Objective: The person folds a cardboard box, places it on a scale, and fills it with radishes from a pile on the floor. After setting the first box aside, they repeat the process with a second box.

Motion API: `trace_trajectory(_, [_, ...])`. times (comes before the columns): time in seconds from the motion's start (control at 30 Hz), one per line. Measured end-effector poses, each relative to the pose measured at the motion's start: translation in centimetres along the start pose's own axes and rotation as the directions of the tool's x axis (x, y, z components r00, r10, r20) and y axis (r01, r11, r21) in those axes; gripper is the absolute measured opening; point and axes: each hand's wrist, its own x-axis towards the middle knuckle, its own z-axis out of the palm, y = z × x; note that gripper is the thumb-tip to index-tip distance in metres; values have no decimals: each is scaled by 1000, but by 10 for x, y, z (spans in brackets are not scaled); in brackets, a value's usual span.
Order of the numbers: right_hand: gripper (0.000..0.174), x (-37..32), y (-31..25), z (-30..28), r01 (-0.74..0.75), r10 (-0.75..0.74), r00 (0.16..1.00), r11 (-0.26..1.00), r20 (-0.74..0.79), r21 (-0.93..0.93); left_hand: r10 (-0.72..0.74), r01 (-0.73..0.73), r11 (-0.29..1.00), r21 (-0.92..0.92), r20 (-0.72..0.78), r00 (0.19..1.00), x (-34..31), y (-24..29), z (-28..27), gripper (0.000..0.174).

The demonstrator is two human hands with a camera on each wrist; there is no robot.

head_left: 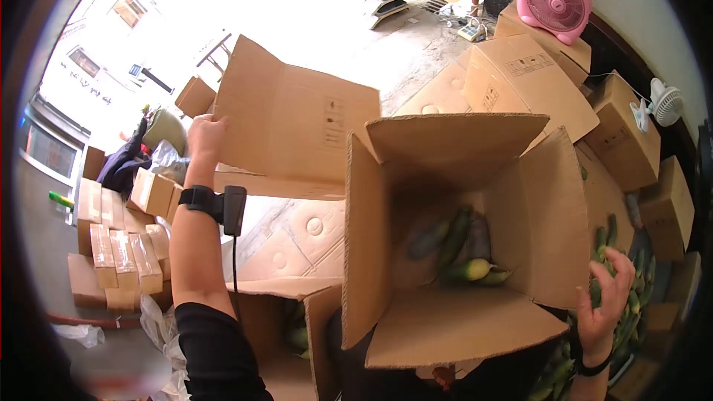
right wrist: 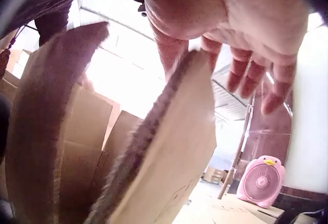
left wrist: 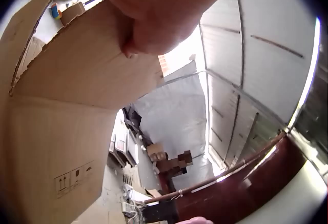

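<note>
My left hand point(head_left: 206, 137) pinches the upper left edge of a large cardboard box point(head_left: 297, 115); in the left wrist view, my fingers point(left wrist: 159, 29) are curled over a flap point(left wrist: 87, 65). An open-topped cardboard box point(head_left: 466, 327) stands in front of me with its flaps spread. Inside it lie several green vegetables point(head_left: 454, 238), one with a yellow end. My right hand point(head_left: 610, 297) is at that box's right flap point(head_left: 557, 215). The right wrist view shows the flap edge point(right wrist: 154, 116) between my right thumb and spread fingers; whether they touch it is unclear.
Another box point(head_left: 275, 349) with green vegetables stands at the lower left. A heap of green vegetables point(head_left: 631, 312) lies on the right. Closed boxes point(head_left: 126, 252) are stacked at left, more boxes point(head_left: 531, 82) at back right, with a pink fan point(head_left: 557, 1) and a white fan point(head_left: 666, 102).
</note>
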Motion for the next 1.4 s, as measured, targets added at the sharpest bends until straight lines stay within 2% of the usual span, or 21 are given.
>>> trace_trajectory(0.03, [43,2,1,6,-6,6,1000,1000,-5,-8,-36,38,996,-80,22,999,5,11,11,32])
trace_trajectory(0.1, [62,6,2,18,-316,314,948,914,48,255,-50,51,998,-33,25,998,18,26,36,28])
trace_trajectory(0.13, [73,3,14,17,-320,285,940,926,188,199,-65,68,995,-77,50,997,23,35,44,29])
trace_trajectory(0.17, [73,6,15,17,-328,294,938,925,184,193,-79,88,989,-118,77,994,26,44,52,30])
trace_trajectory(0.23, [69,11,11,19,-527,498,848,750,182,400,-54,61,992,-109,70,996,38,63,66,32])
trace_trajectory(0.27, [69,11,16,26,-532,503,845,747,184,400,-36,41,995,-96,58,998,45,73,73,34])
trace_trajectory(0.33, [67,8,28,42,-480,497,841,509,211,714,-6,10,991,-132,37,999,53,95,81,36])
trace_trajectory(0.37, [67,8,33,41,-480,498,841,510,209,714,-4,9,991,-134,36,999,56,105,84,36])
trace_trajectory(0.43, [66,8,40,34,-678,445,725,327,526,658,-28,30,977,-211,14,1000,62,128,89,36])
trace_trajectory(0.63, [63,9,43,37,-677,486,701,220,523,703,14,-21,947,-321,-23,1000,76,187,120,34])
trace_trajectory(0.73, [64,10,45,38,-681,478,704,242,526,691,49,-53,935,-352,-20,999,76,226,146,31])
trace_trajectory(0.77, [64,10,45,38,-683,481,701,242,526,689,76,-79,903,-422,-25,997,70,241,155,28])
trace_trajectory(0.8, [64,10,45,39,-679,480,701,220,528,701,110,11,801,-598,165,980,72,252,172,34])
trace_trajectory(0.87, [64,9,47,38,-679,485,695,198,531,707,226,94,603,-792,283,932,30,282,177,49])
trace_trajectory(0.9, [65,8,48,38,-689,491,689,212,534,694,234,94,600,-794,286,929,27,287,178,49])
trace_trajectory(0.93, [65,7,49,38,-697,497,683,225,535,681,440,-189,683,-706,191,878,26,292,179,55])
trace_trajectory(0.97, [65,4,53,38,-700,502,680,226,535,677,630,-461,680,-570,133,765,23,294,179,62])
trace_trajectory(1.1, [65,-1,60,44,-694,508,676,194,534,693,721,-516,612,-599,154,676,12,291,159,56])
trace_trajectory(1.17, [65,1,59,43,-684,506,673,148,540,714,499,-568,821,-62,563,659,7,293,149,54])
trace_trajectory(1.3, [66,-2,61,45,-683,500,682,174,533,710,587,-625,780,-11,358,726,-14,300,168,54])
trace_trajectory(1.4, [66,-2,62,43,-680,505,685,184,525,710,566,-593,805,-27,336,753,-17,312,172,54])
